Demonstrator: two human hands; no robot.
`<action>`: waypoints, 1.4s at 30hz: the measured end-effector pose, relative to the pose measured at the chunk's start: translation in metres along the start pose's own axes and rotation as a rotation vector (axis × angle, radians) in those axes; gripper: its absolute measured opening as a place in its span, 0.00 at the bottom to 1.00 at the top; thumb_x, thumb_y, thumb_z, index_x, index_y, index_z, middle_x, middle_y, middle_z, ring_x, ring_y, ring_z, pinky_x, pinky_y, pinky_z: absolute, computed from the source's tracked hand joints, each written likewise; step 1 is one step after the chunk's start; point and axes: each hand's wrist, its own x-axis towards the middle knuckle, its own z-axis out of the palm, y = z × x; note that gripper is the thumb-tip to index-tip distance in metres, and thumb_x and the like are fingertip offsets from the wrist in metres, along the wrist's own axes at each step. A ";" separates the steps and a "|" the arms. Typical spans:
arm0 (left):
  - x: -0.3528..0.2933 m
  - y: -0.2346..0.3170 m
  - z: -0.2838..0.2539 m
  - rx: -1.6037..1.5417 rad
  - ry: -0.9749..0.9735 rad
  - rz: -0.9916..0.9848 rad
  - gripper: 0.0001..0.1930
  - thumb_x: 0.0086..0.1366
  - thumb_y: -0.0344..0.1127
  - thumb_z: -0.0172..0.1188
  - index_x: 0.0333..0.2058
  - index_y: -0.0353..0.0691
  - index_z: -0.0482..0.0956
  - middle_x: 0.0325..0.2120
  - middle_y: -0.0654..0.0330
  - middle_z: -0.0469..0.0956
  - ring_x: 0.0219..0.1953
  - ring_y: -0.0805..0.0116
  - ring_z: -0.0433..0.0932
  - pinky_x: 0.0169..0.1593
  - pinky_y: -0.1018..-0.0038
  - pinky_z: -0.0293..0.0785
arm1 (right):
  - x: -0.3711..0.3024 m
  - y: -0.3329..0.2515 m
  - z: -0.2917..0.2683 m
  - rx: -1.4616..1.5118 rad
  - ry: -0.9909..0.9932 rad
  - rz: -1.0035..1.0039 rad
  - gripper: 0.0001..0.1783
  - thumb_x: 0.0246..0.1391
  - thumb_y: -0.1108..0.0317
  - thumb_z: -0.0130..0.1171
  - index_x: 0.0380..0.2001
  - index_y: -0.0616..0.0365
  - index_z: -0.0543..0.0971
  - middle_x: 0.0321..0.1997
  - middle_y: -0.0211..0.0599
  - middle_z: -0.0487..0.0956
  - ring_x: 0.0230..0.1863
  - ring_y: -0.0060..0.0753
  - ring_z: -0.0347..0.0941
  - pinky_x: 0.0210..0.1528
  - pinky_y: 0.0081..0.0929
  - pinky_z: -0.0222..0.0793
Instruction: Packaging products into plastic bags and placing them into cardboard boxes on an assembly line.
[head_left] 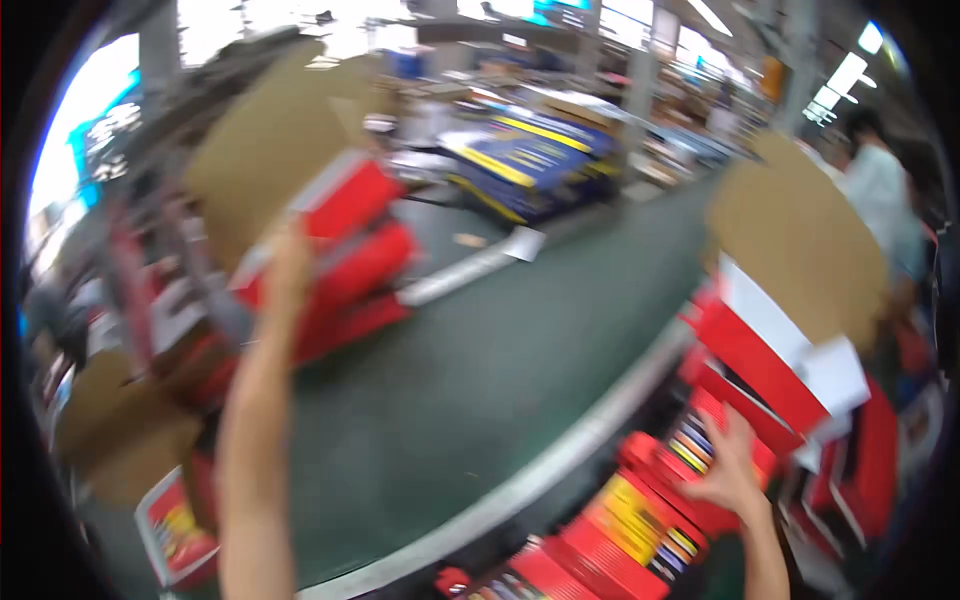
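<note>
At the upper left, my left hand (pixel 286 262) is closed at the edge of a red cardboard box (pixel 352 262) with a large brown flap (pixel 275 140) raised; motion blurs its fingers. Low on the right, my right hand (pixel 732 462) lies with fingers spread on a red plastic case (pixel 660 462) holding rows of coloured sticks, their kind too blurred to tell. Just beyond that hand stands another red box (pixel 755 375) with white inner edges and a brown flap (pixel 800 235) upright. More red cases with a yellow label (pixel 632 520) lie nearer me.
A green conveyor belt (pixel 480 400) with a pale metal rail (pixel 560 468) curves between the boxes. Beyond it sits a blue and yellow carton (pixel 540 160). At the lower left is a printed red box (pixel 183 530). A person (pixel 880 190) in pale clothing stands at the far right.
</note>
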 end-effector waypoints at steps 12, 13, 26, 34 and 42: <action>-0.107 0.128 -0.112 -0.190 -0.038 0.198 0.34 0.55 0.21 0.56 0.61 0.37 0.56 0.60 0.49 0.59 0.64 0.52 0.55 0.67 0.62 0.48 | 0.012 0.107 -0.079 -0.277 0.348 0.296 0.23 0.38 0.65 0.71 0.38 0.64 0.73 0.37 0.52 0.77 0.41 0.56 0.72 0.43 0.46 0.68; -0.122 0.142 -0.130 -0.307 -0.150 0.159 0.31 0.54 0.20 0.55 0.59 0.35 0.60 0.58 0.49 0.61 0.64 0.52 0.56 0.67 0.62 0.48 | 0.016 0.106 -0.079 -0.289 0.349 0.303 0.19 0.38 0.66 0.70 0.32 0.62 0.73 0.32 0.50 0.78 0.36 0.57 0.74 0.37 0.46 0.69; -0.271 0.166 -0.425 -0.327 -0.479 0.355 0.12 0.47 0.21 0.62 0.33 0.37 0.76 0.40 0.53 0.74 0.49 0.51 0.72 0.51 0.61 0.68 | -0.069 0.002 -0.118 -0.202 0.698 -0.113 0.11 0.43 0.72 0.66 0.30 0.62 0.75 0.28 0.46 0.76 0.32 0.55 0.73 0.35 0.41 0.69; -0.398 0.130 -0.549 -0.267 -0.532 0.125 0.10 0.47 0.23 0.65 0.29 0.39 0.77 0.35 0.57 0.77 0.42 0.56 0.76 0.46 0.63 0.73 | -0.089 -0.147 -0.077 0.013 0.751 -0.424 0.13 0.40 0.76 0.65 0.28 0.63 0.70 0.25 0.50 0.72 0.29 0.58 0.70 0.30 0.44 0.64; -0.428 0.052 -0.567 -0.218 -0.411 -0.354 0.07 0.50 0.22 0.61 0.30 0.36 0.78 0.30 0.54 0.79 0.35 0.57 0.78 0.42 0.69 0.73 | 0.094 -0.331 -0.114 -0.267 0.819 -0.706 0.14 0.36 0.81 0.56 0.32 0.59 0.72 0.33 0.39 0.72 0.38 0.45 0.70 0.38 0.40 0.66</action>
